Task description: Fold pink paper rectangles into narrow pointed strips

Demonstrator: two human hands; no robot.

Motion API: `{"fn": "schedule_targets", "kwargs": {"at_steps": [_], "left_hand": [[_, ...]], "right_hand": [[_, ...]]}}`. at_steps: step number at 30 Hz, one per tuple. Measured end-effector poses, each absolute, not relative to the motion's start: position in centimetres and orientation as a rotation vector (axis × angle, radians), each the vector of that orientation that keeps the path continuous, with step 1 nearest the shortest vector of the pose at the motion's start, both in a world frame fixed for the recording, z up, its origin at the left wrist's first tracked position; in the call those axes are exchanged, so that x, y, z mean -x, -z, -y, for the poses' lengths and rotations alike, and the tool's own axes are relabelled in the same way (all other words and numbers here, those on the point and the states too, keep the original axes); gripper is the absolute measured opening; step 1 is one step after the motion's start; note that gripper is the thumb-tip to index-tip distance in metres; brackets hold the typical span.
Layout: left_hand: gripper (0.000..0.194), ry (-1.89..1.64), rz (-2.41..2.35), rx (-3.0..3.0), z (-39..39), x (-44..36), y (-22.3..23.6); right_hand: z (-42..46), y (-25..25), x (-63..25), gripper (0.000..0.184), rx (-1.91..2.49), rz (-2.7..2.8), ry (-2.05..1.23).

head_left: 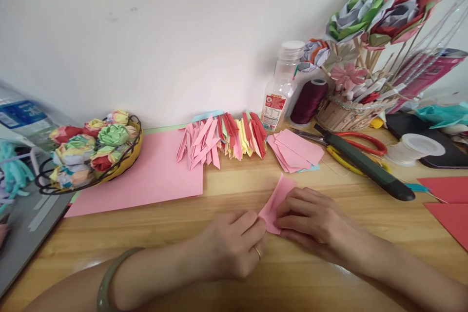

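A small piece of pink paper [275, 202], curved along its length, is held between both hands just above the wooden table. My left hand [237, 241], with a ring on one finger and a bangle at the wrist, pinches its lower left corner. On its right side, the curled fingers of my right hand [314, 217] grip the edge, with the thumb hidden behind them. Beyond the hands lies a small stack of pink paper pieces [295, 148]. To the left of that stack stand rows of folded paper strips [224, 139] in pink, red and yellow.
Large pink sheets [161, 170] lie under a basket of paper flowers [97, 148] at left. At right are a black-handled cutter [369, 165], red-handled scissors [365, 140], a thread spool [309, 102], a clear bottle [280, 90] and red paper [446, 190].
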State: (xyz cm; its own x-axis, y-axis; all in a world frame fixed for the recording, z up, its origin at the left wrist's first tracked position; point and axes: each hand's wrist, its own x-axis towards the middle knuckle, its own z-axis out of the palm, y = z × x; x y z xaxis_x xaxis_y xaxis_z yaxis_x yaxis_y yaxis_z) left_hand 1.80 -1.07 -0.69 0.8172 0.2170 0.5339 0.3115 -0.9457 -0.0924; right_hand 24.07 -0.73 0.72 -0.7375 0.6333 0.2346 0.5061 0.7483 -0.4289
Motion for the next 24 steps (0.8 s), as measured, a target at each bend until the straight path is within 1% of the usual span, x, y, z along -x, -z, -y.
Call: {"fn": "schedule_targets", "kwargs": {"at_steps": [8, 13, 24], "left_hand": [[0.024, 0.739, 0.362, 2.829, 1.7, -1.7, 0.8], [0.029, 0.762, 0.386, 2.847, 1.8, -1.9, 0.2], [0.030, 0.758, 0.408, 2.763, 2.2, -2.0, 0.1]], "right_hand": [[1.3, 0.0, -23.2, 0.017, 1.025, 2.402, -0.681], [1.4, 0.6, -23.0, 0.015, 1.086, 2.372, -0.660], [1.4, 0.7, -22.8, 0.016, 1.169, 2.374, -0.673]]}}
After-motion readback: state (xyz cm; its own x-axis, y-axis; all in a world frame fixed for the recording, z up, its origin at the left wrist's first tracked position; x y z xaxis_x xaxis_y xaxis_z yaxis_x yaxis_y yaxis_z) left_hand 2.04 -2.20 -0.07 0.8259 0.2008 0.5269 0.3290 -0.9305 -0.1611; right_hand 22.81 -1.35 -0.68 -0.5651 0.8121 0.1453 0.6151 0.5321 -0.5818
